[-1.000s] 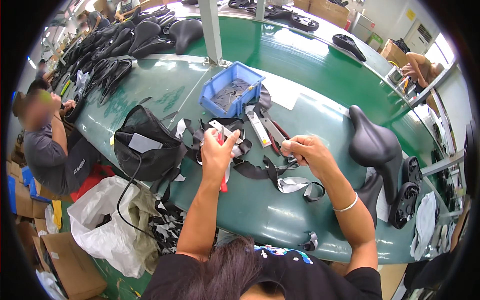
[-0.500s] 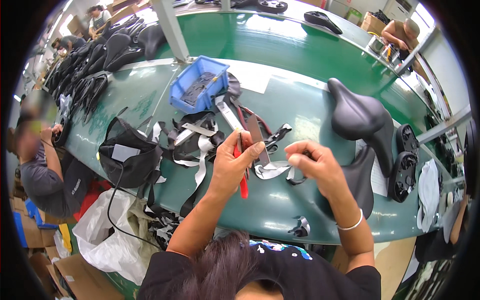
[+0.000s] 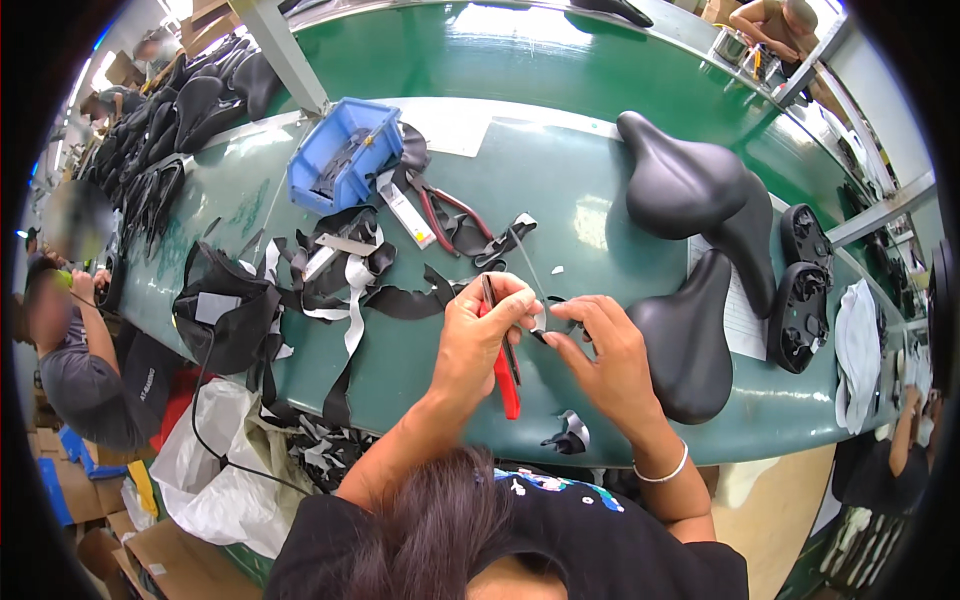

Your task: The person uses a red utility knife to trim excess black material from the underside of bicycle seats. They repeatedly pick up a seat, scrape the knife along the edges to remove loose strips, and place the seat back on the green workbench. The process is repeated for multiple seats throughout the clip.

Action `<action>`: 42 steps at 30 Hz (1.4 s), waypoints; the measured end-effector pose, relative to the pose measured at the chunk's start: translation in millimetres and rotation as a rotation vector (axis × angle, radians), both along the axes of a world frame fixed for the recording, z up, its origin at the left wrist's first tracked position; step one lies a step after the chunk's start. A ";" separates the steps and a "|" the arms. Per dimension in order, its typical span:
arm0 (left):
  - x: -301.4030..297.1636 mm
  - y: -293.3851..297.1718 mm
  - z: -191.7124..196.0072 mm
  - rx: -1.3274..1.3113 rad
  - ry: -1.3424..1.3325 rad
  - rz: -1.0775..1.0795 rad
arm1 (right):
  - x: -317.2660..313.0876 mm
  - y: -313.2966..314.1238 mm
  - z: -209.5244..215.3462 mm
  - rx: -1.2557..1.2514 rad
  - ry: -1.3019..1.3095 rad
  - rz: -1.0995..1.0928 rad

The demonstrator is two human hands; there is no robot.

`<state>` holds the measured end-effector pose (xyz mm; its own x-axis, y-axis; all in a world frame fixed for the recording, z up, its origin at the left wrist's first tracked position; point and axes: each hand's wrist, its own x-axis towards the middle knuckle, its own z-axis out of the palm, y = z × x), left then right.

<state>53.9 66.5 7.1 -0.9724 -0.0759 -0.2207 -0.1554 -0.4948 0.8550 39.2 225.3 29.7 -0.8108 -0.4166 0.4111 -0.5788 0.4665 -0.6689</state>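
Over the green table, my left hand is closed round a tool with a red and black handle; its working end is hidden by the fingers. A thin flat strip, seen nearly edge-on, stands up from the same fingertips. Close by on the right, my right hand pinches a small dark strip, with a pale bit between the two hands' fingertips. Black bicycle saddles lie right of my right hand. A tangle of black and white strips is left of my left hand.
A blue bin holding small dark pieces, red-handled pliers and a black bag sit on the table. Another saddle and black saddle bases are at the right. Co-workers sit left and far right.
My right hand has moved in to meet my left fingertips. The flat strip has turned from broadside to nearly edge-on. The whole view has shifted, so table things appear further left.
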 end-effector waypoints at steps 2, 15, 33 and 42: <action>0.1 0.2 -4.0 -0.017 0.002 -0.023 | 4.1 7.9 -2.8 -0.050 -0.221 0.071; -4.1 -2.2 -30.8 -0.494 -0.211 -0.187 | -1.9 -10.9 -57.1 0.152 -0.224 -0.344; 6.8 -1.6 -35.4 -0.262 -0.343 -0.185 | 15.3 -9.8 -49.8 -0.632 -0.689 -0.235; 3.1 8.4 -34.8 -0.748 -0.195 -0.234 | 20.2 -2.4 -58.7 -0.209 -0.582 -0.320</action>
